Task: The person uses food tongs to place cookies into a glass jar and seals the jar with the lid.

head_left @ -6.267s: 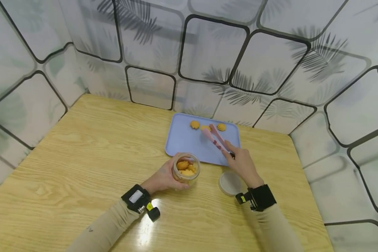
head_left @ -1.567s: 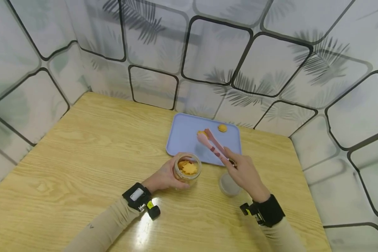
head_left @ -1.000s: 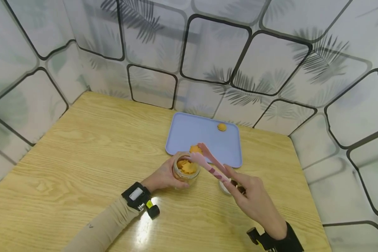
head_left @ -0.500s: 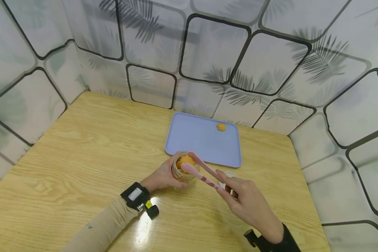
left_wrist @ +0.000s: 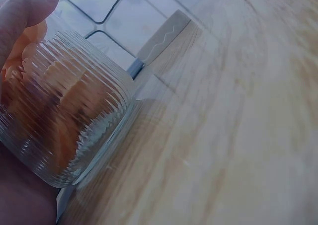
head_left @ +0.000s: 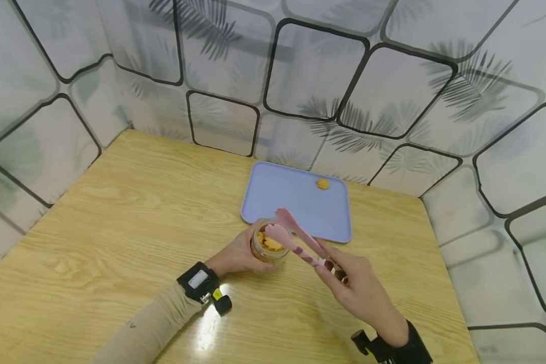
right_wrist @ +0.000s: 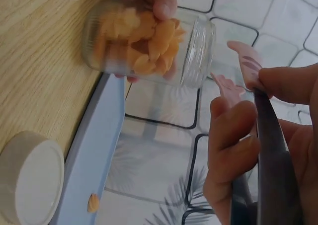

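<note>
My left hand (head_left: 241, 255) grips a ribbed glass jar (head_left: 278, 259) by its side, thumb at the front. Inside lie several orange biscuits (right_wrist: 159, 43), flower- or star-shaped. In my right hand (head_left: 359, 285) are pink tongs (head_left: 303, 254) with dark metal handles. The tongs' scalloped tips are spread apart just above the jar's mouth, with nothing between them. One orange biscuit (head_left: 322, 183) sits near the back right corner of the blue tray (head_left: 291, 199). The left wrist view shows the jar close to the wooden table, its biscuits seen through the glass.
A round white lid (right_wrist: 37, 180) lies on the table (head_left: 141, 212) beside the tray, mostly hidden under my right hand in the head view. A patterned curtain (head_left: 223, 126) closes off the table's back and sides.
Two biscuits have left the tray over these frames. The tongs carried the latest from tray to jar, let it go inside, and have lifted slightly. The left hand has held the jar in place.
</note>
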Demonstrator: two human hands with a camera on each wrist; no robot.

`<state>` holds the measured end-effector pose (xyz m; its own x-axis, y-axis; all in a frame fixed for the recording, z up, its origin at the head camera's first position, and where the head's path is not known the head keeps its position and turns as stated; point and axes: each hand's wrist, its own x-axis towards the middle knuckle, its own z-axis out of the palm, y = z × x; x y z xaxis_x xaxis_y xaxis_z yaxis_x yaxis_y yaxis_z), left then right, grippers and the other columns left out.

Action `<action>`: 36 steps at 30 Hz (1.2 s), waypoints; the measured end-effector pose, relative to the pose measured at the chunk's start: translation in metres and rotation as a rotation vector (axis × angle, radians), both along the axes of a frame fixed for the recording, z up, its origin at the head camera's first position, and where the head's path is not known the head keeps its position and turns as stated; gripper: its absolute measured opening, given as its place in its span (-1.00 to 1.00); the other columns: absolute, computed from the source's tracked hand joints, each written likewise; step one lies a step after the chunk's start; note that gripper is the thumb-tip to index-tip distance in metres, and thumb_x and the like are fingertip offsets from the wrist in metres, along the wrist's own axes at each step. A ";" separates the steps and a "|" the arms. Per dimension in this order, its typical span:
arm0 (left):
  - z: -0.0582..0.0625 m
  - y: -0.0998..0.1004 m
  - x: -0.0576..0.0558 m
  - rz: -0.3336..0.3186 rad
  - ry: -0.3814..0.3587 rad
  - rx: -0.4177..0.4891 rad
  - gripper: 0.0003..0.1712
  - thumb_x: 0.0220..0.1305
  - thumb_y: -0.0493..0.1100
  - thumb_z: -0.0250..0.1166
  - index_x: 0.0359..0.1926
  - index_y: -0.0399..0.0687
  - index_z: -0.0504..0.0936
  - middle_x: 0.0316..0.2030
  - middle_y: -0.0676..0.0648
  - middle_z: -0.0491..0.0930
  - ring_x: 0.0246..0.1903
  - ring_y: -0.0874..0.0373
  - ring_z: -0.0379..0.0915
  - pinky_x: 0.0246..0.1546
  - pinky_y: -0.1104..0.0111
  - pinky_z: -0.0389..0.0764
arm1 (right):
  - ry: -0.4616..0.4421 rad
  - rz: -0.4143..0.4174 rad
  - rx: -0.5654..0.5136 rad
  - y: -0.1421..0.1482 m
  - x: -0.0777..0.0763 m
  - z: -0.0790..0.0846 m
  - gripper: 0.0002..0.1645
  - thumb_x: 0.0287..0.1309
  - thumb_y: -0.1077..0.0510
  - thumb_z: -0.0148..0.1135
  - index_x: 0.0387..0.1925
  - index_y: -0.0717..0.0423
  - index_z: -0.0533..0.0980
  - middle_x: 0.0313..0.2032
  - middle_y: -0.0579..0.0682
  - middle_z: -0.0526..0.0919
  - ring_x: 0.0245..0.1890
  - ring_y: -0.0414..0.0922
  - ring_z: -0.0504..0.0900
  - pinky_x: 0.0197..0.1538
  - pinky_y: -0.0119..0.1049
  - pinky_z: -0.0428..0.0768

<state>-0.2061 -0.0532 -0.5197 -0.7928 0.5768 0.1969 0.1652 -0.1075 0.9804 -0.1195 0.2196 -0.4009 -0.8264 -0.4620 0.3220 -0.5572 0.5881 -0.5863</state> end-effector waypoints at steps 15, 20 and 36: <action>-0.001 0.000 -0.001 -0.018 0.012 0.039 0.08 -0.17 -0.43 0.64 0.40 0.08 0.37 0.26 -0.17 0.46 0.25 0.10 0.37 0.32 0.39 0.40 | -0.019 -0.440 0.308 0.055 -0.113 -0.030 -0.38 0.46 0.02 0.14 0.36 0.33 0.41 -0.48 0.15 0.69 -0.69 -0.13 0.44 -0.61 -0.27 0.32; 0.000 0.001 -0.001 -0.011 0.012 0.031 0.08 -0.18 -0.42 0.65 0.40 0.08 0.38 0.27 -0.19 0.44 0.26 0.08 0.35 0.34 0.39 0.36 | -0.047 -0.506 0.431 0.061 -0.141 -0.048 -0.36 0.48 -0.03 0.08 0.34 0.37 0.41 -0.27 0.37 0.73 -0.48 0.15 0.67 -0.46 -0.01 0.55; 0.000 0.003 -0.001 -0.021 0.022 0.034 0.09 -0.16 -0.41 0.64 0.42 0.09 0.35 0.28 -0.20 0.45 0.26 0.11 0.36 0.32 0.39 0.39 | -0.107 -0.498 0.482 0.060 -0.158 -0.061 -0.43 0.44 0.03 0.09 0.30 0.32 0.45 -0.36 0.33 0.64 -0.55 0.08 0.52 -0.58 -0.13 0.43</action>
<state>-0.2074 -0.0507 -0.5202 -0.7760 0.5856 0.2342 0.1842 -0.1447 0.9722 -0.2774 0.2797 -0.4617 -0.9925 -0.0908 0.0819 -0.1076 0.9666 -0.2326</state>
